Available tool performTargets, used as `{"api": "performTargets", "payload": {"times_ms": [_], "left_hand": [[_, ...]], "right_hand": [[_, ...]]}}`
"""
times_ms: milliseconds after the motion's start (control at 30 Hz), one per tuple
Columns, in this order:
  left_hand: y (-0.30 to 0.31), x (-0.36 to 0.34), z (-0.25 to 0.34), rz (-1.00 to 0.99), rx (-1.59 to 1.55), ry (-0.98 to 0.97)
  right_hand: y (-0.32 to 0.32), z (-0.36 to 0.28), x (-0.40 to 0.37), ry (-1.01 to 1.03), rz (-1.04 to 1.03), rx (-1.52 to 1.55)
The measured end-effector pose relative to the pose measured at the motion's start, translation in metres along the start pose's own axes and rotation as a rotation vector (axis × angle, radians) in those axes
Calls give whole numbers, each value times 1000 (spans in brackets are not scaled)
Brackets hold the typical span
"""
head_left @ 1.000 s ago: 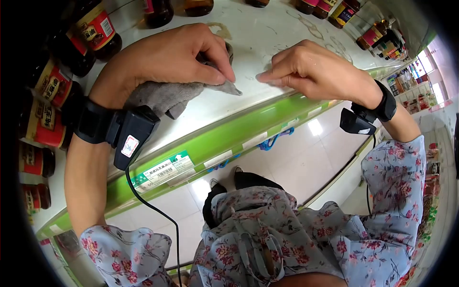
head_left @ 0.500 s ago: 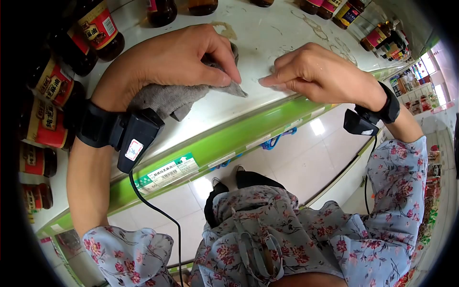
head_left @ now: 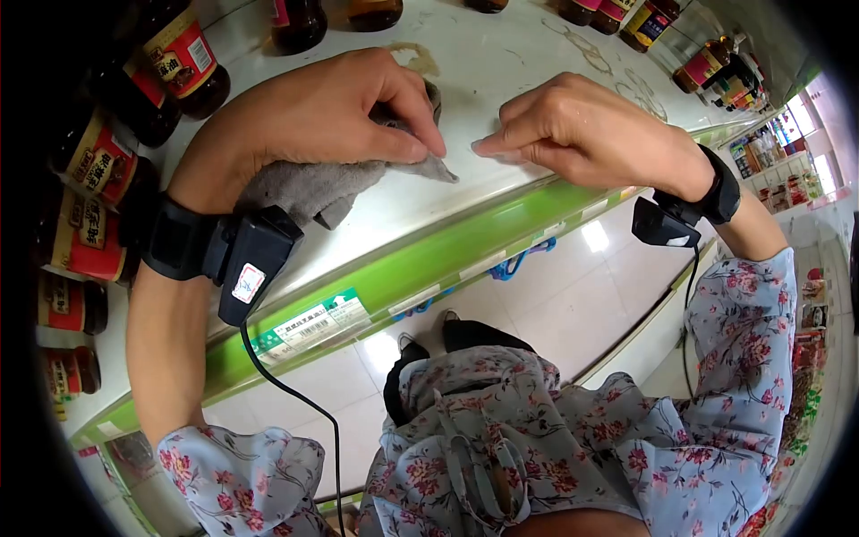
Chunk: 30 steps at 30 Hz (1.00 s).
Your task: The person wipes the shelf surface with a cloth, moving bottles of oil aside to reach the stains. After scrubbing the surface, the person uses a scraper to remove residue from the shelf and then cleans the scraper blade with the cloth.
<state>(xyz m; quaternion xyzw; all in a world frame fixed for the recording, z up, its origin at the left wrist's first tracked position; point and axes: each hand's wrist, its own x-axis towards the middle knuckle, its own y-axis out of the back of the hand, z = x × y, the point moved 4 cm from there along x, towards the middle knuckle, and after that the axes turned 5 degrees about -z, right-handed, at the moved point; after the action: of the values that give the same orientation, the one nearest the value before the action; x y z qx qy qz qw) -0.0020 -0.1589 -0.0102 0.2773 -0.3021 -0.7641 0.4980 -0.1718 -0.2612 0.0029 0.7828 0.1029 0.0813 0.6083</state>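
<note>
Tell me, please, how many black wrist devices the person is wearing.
2: the left-wrist device beside the grey cloth; the right-wrist device near the green shelf edge. None seems hidden.

Our two hands, close together, palms down.
Our left hand pinches thumb against fingertips; our right hand curls, its fingertips drawn together and pointing toward the left.
</note>
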Motion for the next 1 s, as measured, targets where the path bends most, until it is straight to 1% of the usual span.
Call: {"api": "performTargets", "payload": {"times_ms": [67, 100, 200, 233, 333, 400, 433, 500, 567, 667, 733, 800, 833, 867, 900, 1000], "left_hand": [[-1, 0, -4, 7, -10, -32], [-1, 0, -6, 13, -17, -49], [0, -1, -1, 7, 31, 2], [-1, 0, 0, 3, 24, -4], [0, 1, -1, -4, 18, -20], [-1, 1, -1, 3, 26, -19], [0, 0, -2, 11, 32, -8], [-1, 1, 0, 5, 45, 9], [0, 1, -1, 3, 30, -30], [0, 1, -1, 2, 1, -38], [0, 1, -2, 8, -3, -36], [0, 2, -2, 2, 20, -41], [0, 2, -2, 11, 9, -44], [-2, 1, -2, 20, 0, -48], [-1, 1, -1, 33, -9, -53], [-1, 0, 6, 4, 2, -23]], "right_hand": [[1, -2, -4, -40, -41, 4], [0, -2, -6, -47, -28, 36], [1, -3, -2, -32, -36, 23], [-1, 0, 0, 0, -22, 10], [0, -3, 0, 0, -71, 0], [1, -5, -7, -68, -76, 75], [1, -6, -6, -103, -69, 43], [1, -2, -1, -57, -51, -3], [0, -1, 1, -6, -17, -47], [1, -7, -7, -83, -78, 70], [1, -4, -7, -86, -47, -46], [1, 12, -3, -101, -8, -153], [1, 26, 0, -75, 45, -174], [5, 35, 4, -151, 47, -83], [8, 50, 9, -148, 21, -138], [11, 48, 12, -135, -64, -262]]}}
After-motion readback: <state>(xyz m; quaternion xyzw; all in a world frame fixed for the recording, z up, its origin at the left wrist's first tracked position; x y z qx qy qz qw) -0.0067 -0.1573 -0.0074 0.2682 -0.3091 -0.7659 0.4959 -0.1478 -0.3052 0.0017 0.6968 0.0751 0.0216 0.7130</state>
